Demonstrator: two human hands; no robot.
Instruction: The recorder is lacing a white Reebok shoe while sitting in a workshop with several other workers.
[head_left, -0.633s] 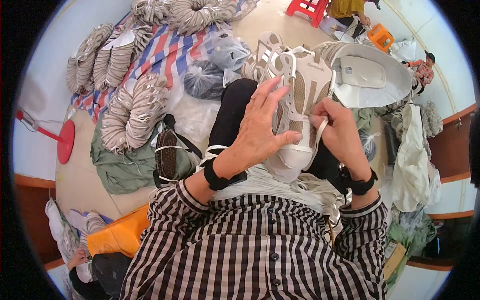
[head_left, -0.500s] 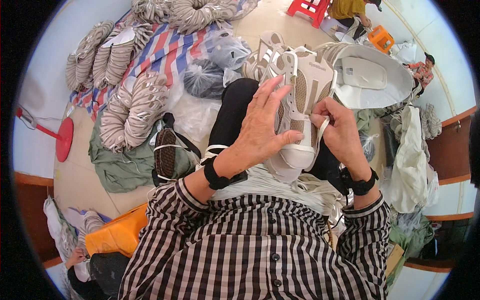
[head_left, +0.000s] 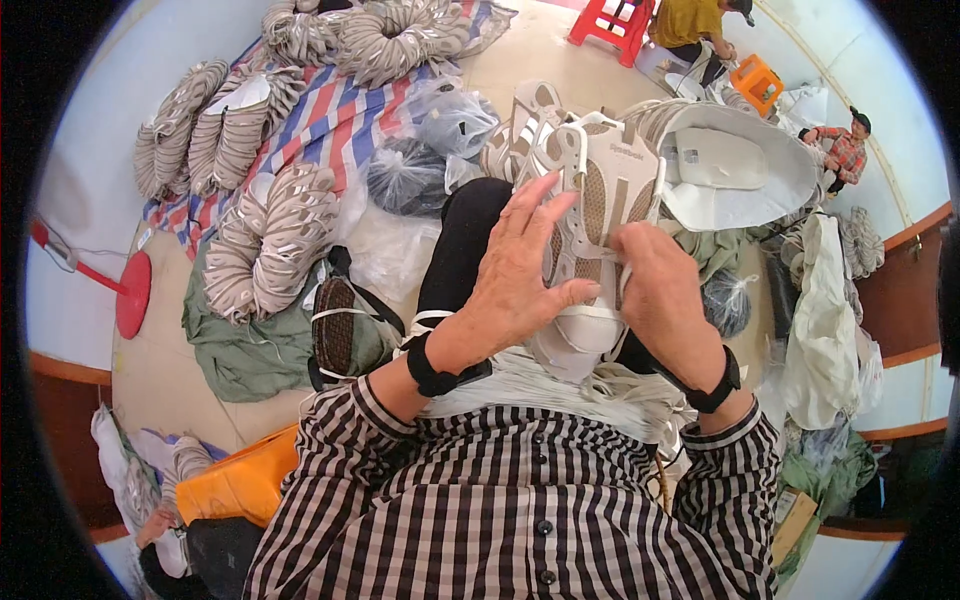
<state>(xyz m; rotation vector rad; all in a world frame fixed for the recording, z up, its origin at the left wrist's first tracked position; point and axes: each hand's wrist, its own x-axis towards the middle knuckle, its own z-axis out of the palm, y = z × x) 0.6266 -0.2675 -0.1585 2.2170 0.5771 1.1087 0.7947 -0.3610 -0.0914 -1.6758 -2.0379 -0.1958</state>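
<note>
A beige and white sneaker upper (head_left: pixel 622 175) with brown mesh panels lies over my lap, its white toe nearest me. My left hand (head_left: pixel 512 288) rests along its left side, fingers stretched and apart, the thumb reaching across above the toe. At the right edge of the lacing opening, my right hand (head_left: pixel 662 290) is closed in a pinch on a white shoelace; the back of the hand mostly hides its fingertips and the lace. A thick bundle of white laces (head_left: pixel 540 392) lies across my lap below the toe.
Coiled bundles of shoe uppers (head_left: pixel 270 235) lie at the left, some on a striped sheet (head_left: pixel 335 110). Beyond the sneaker stands a white tub (head_left: pixel 790 190). An orange stool (head_left: pixel 240 480) is at lower left, a red stool (head_left: pixel 612 30) at the back. Other people sit farther off.
My right hand has turned, its back now covering the pinched fingers, and shifted slightly left and down. The white lace loop beside it has dropped from sight. My left hand keeps its place on the sneaker.
</note>
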